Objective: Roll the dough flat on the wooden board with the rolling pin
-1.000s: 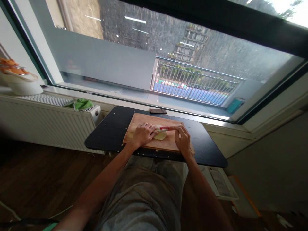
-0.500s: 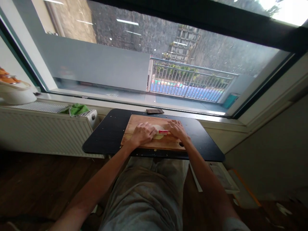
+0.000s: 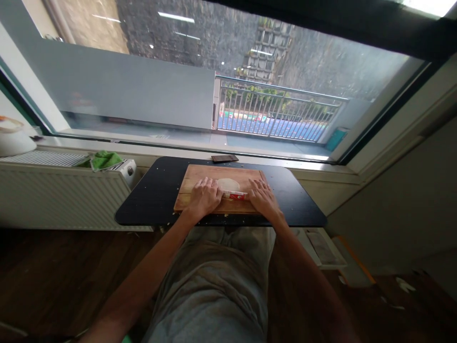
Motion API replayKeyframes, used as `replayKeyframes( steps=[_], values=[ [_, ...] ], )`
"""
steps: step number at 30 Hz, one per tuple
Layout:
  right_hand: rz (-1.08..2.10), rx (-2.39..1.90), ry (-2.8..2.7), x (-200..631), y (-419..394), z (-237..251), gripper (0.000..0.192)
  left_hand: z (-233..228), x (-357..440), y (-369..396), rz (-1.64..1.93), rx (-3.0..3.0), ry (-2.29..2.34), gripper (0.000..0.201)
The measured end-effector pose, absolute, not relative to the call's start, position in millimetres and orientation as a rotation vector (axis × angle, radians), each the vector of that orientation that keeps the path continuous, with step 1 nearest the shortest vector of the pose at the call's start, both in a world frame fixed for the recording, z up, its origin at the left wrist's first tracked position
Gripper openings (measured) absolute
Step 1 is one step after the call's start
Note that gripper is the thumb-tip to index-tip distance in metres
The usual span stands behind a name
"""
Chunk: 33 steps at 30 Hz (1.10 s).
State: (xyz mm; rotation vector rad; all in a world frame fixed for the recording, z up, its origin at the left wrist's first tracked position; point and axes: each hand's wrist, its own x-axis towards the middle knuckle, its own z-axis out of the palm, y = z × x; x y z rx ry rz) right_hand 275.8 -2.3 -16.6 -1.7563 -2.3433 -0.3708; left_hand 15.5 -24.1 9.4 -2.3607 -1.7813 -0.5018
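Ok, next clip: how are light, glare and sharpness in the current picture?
Head view: daylight through the window, which carries white streaks, and washed-out glare at top right; head view: floor sunk in dark shadow; head view: left hand, right hand and rod discernible, though fine detail is lost.

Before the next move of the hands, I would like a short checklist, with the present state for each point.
1. Left hand at left end of the white-and-red cylindrical stick: ok.
2. Right hand at its right end: ok.
3. Thin, pale, round dough-like sheet resting on the brown rectangular wooden board: ok.
4. Board lying on the black tabletop: ok.
5. Tabletop free of crumbs: not ok, pale bits show.
6. Firm grip by the fingers: cannot tell.
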Motion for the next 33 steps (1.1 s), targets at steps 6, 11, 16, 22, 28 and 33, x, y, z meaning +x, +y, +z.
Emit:
replayKeyframes(
  steps=[6,11,16,22,28,33],
  values=[
    [-0.299,-1.87,-2.25,266.1,-11.3,-5.7,0.064,6.8,11.0,-9.8,-0.486,-2.4,-1.777,0.052],
    [-0.213,-1.962,-2.169,264.4,18.6,-1.2,0.063,13.8,15.1,20.5,-0.482,-2.359,-1.844,0.061],
    [-0.028,-1.995,-2.091,263.3,44.7,4.0,0.061,23.0,21.2,39.7,-0.451,-2.352,-1.914,0.063],
    [-0.109,-1.953,-2.181,267.4,48.7,-0.1,0.06,24.4,20.9,40.9,-0.426,-2.474,-1.853,0.054],
    [-0.248,-1.863,-2.261,273.6,32.0,-12.7,0.061,19.7,15.2,28.7,-0.438,-2.475,-1.795,0.05],
    [-0.264,-1.846,-2.305,273.5,23.4,-12.5,0.06,21.9,5.2,11.2,-0.502,-2.614,-1.612,0.077]
  ],
)
